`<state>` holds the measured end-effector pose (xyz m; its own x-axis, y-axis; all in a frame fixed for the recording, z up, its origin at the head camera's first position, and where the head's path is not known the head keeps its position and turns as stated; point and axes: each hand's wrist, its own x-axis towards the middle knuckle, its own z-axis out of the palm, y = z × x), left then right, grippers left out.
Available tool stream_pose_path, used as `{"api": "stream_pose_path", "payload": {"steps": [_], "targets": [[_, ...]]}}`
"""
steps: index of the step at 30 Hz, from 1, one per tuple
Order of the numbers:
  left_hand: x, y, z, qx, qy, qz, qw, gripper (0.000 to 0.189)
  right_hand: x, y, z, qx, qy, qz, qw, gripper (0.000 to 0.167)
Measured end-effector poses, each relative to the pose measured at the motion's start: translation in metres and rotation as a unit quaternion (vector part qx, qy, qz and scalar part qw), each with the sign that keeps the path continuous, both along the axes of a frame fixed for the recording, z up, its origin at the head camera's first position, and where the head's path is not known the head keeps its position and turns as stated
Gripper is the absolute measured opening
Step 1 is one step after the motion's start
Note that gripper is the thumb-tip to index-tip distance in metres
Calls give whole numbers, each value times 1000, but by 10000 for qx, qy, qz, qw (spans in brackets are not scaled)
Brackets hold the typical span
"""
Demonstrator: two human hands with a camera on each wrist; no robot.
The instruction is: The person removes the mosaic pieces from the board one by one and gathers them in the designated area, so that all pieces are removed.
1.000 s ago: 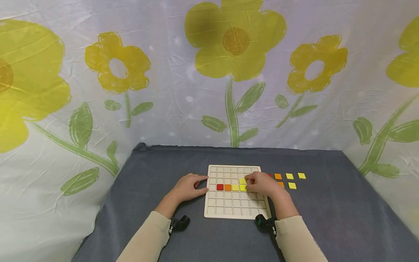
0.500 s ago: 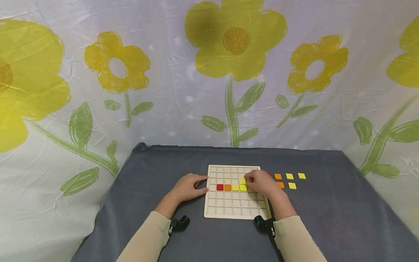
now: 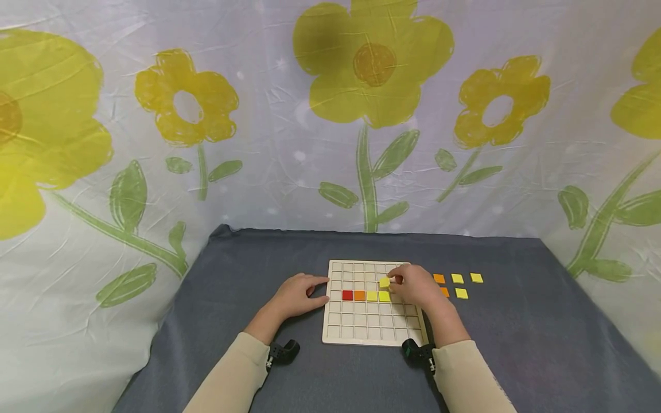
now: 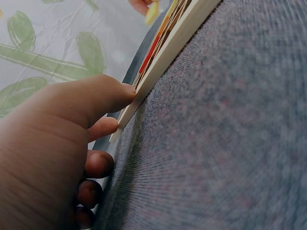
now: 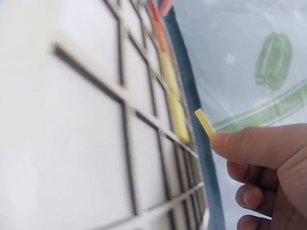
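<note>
A pale wooden grid board (image 3: 356, 332) lies on the table in the head view. One row holds a red tile (image 3: 348, 295), an orange tile (image 3: 360, 295) and two yellow tiles (image 3: 372, 296). Between thumb and fingers, my right hand (image 3: 417, 287) pinches another yellow tile (image 3: 384, 282). The right wrist view shows this pinched tile (image 5: 205, 122) tilted and raised above the grid. My left hand (image 3: 293, 296) rests at the board's left edge, thumb and index finger spread along it. In the left wrist view, the thumb tip meets the board's side (image 4: 163, 60).
Right of the board lie loose orange tiles (image 3: 439, 279) and several yellow tiles (image 3: 457, 278), partly behind the right hand. Dark grey cloth (image 3: 273, 252) covers the table. A flower-printed curtain (image 3: 268, 172) stands behind and at both sides.
The right hand has lifted slightly with the yellow tile, which now stands a little apart from the yellow tile in the row. The left hand and the board have stayed put.
</note>
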<state>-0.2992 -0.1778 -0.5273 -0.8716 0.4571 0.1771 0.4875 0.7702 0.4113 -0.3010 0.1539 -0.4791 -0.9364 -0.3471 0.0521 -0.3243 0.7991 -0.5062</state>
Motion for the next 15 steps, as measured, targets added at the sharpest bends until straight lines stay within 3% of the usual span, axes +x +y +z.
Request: {"api": "stream_pose_path", "payload": {"steps": [15], "targets": [[0, 1, 0, -48, 57, -15, 10000, 50, 7, 24, 35, -695, 350, -50, 9970, 28]]}}
